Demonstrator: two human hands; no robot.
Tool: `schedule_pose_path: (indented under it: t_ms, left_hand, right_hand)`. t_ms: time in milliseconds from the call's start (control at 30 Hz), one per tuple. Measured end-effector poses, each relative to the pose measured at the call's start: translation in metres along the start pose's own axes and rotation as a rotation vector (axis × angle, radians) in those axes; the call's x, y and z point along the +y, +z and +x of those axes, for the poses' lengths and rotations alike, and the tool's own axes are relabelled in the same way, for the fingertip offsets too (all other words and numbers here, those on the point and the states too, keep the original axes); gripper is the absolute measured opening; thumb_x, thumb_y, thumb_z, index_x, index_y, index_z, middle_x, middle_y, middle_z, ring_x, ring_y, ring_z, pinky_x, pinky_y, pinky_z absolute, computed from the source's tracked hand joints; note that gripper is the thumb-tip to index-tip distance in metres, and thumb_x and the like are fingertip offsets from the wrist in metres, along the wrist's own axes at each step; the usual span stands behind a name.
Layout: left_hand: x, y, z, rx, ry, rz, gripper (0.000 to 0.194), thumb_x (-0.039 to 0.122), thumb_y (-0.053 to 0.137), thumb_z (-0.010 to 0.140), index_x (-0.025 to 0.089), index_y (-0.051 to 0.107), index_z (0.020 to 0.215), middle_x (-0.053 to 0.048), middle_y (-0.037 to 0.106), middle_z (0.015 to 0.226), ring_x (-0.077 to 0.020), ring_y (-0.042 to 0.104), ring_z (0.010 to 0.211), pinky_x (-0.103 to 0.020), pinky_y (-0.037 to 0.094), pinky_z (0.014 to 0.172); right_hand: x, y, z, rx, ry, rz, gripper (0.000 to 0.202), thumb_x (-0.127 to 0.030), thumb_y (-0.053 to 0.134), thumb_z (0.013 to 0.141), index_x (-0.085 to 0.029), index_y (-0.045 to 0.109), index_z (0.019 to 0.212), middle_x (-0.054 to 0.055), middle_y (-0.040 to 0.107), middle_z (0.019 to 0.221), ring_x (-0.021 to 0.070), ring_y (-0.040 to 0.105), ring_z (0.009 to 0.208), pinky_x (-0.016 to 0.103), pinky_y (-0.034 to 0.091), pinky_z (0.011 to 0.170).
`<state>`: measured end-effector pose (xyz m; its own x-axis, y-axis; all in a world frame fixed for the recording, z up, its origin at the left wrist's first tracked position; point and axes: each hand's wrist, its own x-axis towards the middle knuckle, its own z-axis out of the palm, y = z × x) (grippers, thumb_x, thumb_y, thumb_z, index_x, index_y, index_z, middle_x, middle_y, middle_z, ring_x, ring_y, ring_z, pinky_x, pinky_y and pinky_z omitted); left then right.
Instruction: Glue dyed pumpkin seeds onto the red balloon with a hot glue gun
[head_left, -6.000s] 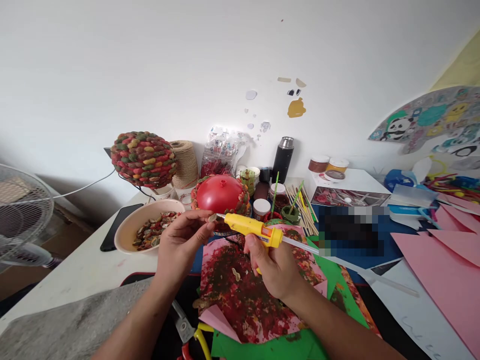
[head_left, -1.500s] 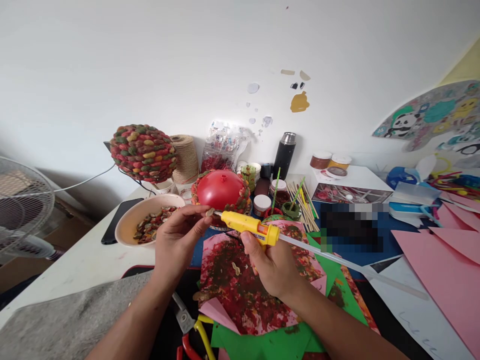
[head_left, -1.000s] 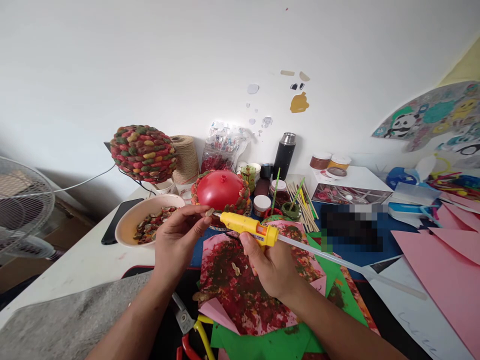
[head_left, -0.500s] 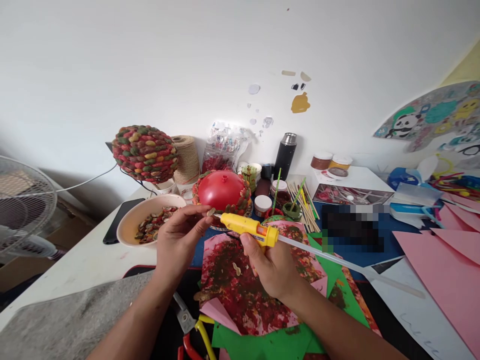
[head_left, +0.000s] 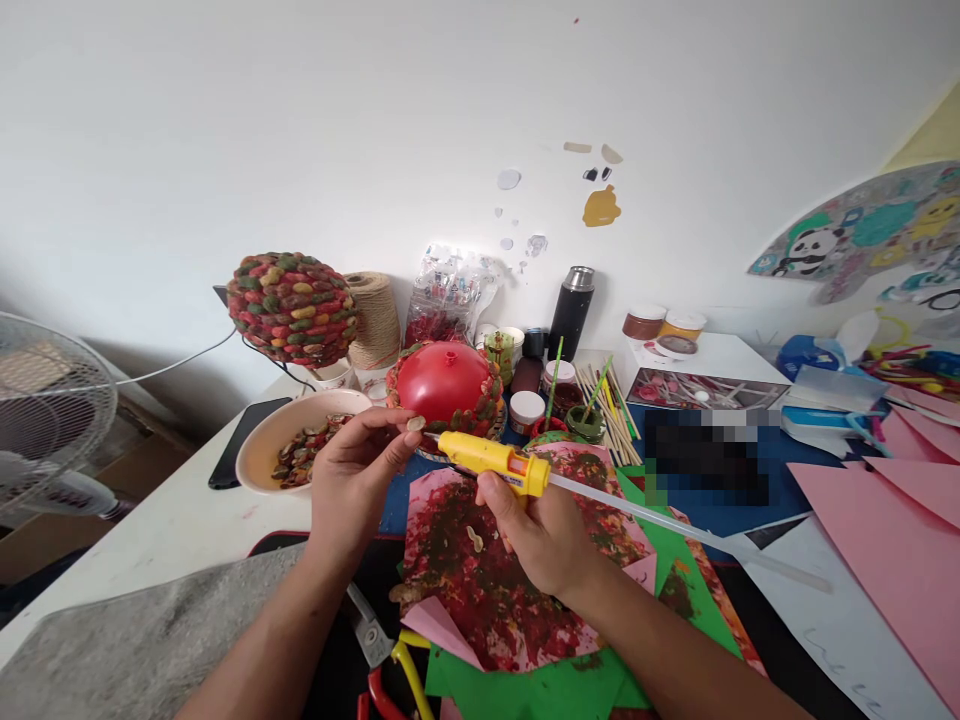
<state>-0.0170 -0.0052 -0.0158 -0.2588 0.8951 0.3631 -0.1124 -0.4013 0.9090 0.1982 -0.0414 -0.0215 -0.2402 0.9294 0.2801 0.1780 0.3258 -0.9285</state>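
My left hand (head_left: pixel 356 475) pinches a small pale peanut shell half (head_left: pixel 415 425) between thumb and fingertips. My right hand (head_left: pixel 536 525) grips a yellow hot glue gun (head_left: pixel 487 461), its nozzle pointing left, close to the shell. A long translucent glue stick (head_left: pixel 645 520) sticks out of the gun's back end. Just behind the hands sits a red balloon (head_left: pixel 442 385) with painted peanut shells around its lower sides. To the left, a bowl (head_left: pixel 255 450) holds more painted shells. Loose shell pieces (head_left: pixel 475 540) lie on paint-smeared pink paper (head_left: pixel 517 600) under my right hand.
A shell-covered ball (head_left: pixel 291 308) stands at the back left beside a twine spool (head_left: pixel 375 320). Paint jars (head_left: pixel 526 410), sticks and a black flask (head_left: pixel 571 312) line the wall. Scissors (head_left: pixel 371 630) lie in front, a grey cloth (head_left: pixel 150 640) at left, a fan (head_left: pixel 52 400) far left.
The glue gun has shifted slightly left and down, and the shell half now shows a little more of its face. Both hands keep their holds.
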Motion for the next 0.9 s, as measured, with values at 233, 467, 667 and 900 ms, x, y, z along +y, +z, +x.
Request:
schedule_pose_path:
  t_ms: [233,467,667,900]
  left_hand:
    - [0.0087,0.007,0.0056,-0.007,-0.096,-0.178,0.038,0.041,0.11,0.065,0.022,0.09,0.091,-0.001,0.075,0.071,-0.0094,0.062,0.059,-0.017,0.051,0.053]
    - [0.0048,0.007,0.0082,-0.043,-0.126,-0.263,0.037,0.035,0.11,0.065,0.022,0.09,0.092,-0.001,0.075,0.072,-0.011,0.066,0.06,-0.019,0.054,0.054]
    - [0.0044,0.0062,0.007,-0.078,-0.152,-0.236,0.038,0.037,0.11,0.065,0.022,0.089,0.092,-0.003,0.079,0.075,-0.0144,0.072,0.065,-0.021,0.058,0.057]
    - [0.0047,0.008,0.005,-0.055,-0.129,-0.164,0.041,0.041,0.111,0.064,0.021,0.086,0.089,-0.002,0.078,0.079,-0.013,0.07,0.063,-0.023,0.059,0.059]
  right_hand:
    - [-0.0007,0.0003,-0.0017,0.001,-0.029,0.042,0.057,-0.07,0.05,0.113,-0.024,0.061,0.081,-0.006,0.047,0.058,0.0136,0.047,0.05,0.027,0.04,0.051]
    - [-0.0002,-0.0003,-0.0003,0.018,-0.029,0.057,0.058,-0.071,0.051,0.112,-0.024,0.062,0.081,-0.005,0.047,0.059,0.0136,0.046,0.051,0.027,0.04,0.05]
    - [-0.0033,-0.001,-0.0003,0.034,-0.023,0.01,0.058,-0.069,0.05,0.112,-0.023,0.063,0.08,-0.004,0.048,0.061,0.0143,0.048,0.053,0.027,0.042,0.051]
    - [-0.0024,-0.0018,-0.0003,0.042,-0.091,-0.087,0.051,-0.058,0.05,0.114,-0.024,0.061,0.078,-0.002,0.055,0.065,0.0172,0.056,0.061,0.029,0.049,0.061]
